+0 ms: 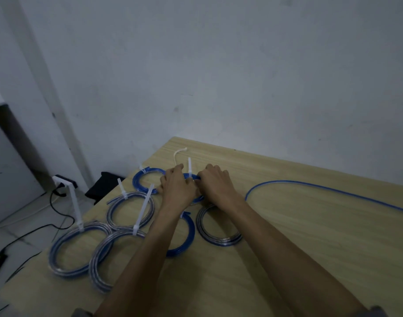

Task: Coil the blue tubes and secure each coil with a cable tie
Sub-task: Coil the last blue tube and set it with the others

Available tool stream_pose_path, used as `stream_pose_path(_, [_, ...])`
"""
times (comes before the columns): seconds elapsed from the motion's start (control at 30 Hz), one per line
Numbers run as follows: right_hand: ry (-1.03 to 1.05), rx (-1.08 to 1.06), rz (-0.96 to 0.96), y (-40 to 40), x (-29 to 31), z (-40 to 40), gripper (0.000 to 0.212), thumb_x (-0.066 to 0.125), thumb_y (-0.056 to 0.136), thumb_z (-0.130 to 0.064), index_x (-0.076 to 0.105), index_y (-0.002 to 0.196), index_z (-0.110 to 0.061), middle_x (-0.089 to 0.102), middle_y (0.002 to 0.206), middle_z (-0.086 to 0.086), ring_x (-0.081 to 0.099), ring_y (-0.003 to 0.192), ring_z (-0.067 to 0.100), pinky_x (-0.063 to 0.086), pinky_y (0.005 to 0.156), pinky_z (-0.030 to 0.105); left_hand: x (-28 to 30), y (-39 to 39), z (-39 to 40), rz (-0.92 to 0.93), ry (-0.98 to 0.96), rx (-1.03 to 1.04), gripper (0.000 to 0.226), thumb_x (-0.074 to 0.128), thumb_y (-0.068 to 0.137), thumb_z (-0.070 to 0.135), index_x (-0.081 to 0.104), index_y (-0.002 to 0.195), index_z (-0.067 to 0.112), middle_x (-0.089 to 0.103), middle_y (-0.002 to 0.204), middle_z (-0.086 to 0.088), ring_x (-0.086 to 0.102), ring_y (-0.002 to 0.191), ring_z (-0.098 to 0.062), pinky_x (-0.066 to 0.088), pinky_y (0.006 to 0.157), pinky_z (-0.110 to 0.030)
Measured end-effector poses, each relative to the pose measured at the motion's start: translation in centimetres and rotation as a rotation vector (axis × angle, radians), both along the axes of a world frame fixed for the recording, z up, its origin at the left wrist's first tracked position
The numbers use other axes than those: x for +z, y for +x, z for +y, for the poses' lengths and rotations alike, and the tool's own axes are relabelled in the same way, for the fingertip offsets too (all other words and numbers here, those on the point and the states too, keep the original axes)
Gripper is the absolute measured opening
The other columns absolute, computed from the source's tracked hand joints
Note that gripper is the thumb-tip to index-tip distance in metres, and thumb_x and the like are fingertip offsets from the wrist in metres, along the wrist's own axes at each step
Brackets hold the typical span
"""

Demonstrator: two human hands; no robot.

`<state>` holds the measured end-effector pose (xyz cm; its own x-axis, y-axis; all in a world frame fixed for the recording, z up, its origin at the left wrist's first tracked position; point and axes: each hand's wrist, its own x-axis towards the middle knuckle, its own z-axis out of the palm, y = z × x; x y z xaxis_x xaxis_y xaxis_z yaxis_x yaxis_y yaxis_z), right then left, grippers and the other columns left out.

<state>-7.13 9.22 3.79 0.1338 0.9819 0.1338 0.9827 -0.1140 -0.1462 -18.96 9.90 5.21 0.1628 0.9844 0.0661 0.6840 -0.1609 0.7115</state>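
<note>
Both hands meet over one coil of blue tube (196, 199) near the far edge of the wooden table (298, 236). My left hand (177, 188) and my right hand (215, 185) curl round this coil, mostly hiding it. A white cable tie (189, 167) stands up from the coil between the hands. Several other blue coils lie to the left and front, most with a white tie sticking up, such as one coil (78, 251) at the near left. A loose blue tube (328, 191) runs uncoiled across the table to the right.
A spare white cable tie (179, 154) lies behind the hands near the table's back edge. The grey wall (218, 76) stands close behind. Left of the table, on the floor, are a power strip (63, 181), black cables (58, 209) and a dark bag (102, 186).
</note>
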Motion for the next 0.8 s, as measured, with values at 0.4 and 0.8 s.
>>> stream_pose_path(0.4, [0.082, -0.064, 0.199, 6.4, 2.7, -8.3, 0.026, 0.056, 0.099, -0.031, 0.074, 0.098, -0.013, 0.072, 0.096, 0.003, 0.065, 0.087, 0.023, 0.055, 0.077, 0.040, -1.2, 2.2, -2.3, -0.168, 0.284, -0.295, 0.021, 0.051, 0.102, 0.012, 0.068, 0.114, 0.015, 0.065, 0.118, -0.002, 0.057, 0.101, -0.010, 0.048, 0.089, -0.028])
stream_pose_path(0.8, [-0.272, -0.051, 0.094, 6.4, 3.0, -20.2, 0.014, 0.061, 0.090, -0.032, 0.064, 0.098, -0.021, 0.064, 0.106, 0.005, 0.061, 0.094, 0.027, 0.046, 0.073, 0.035, -1.4, 7.1, -7.4, -0.108, 0.241, -0.626, 0.023, 0.049, 0.102, 0.013, 0.070, 0.109, 0.020, 0.067, 0.110, 0.007, 0.058, 0.098, -0.004, 0.039, 0.078, -0.003])
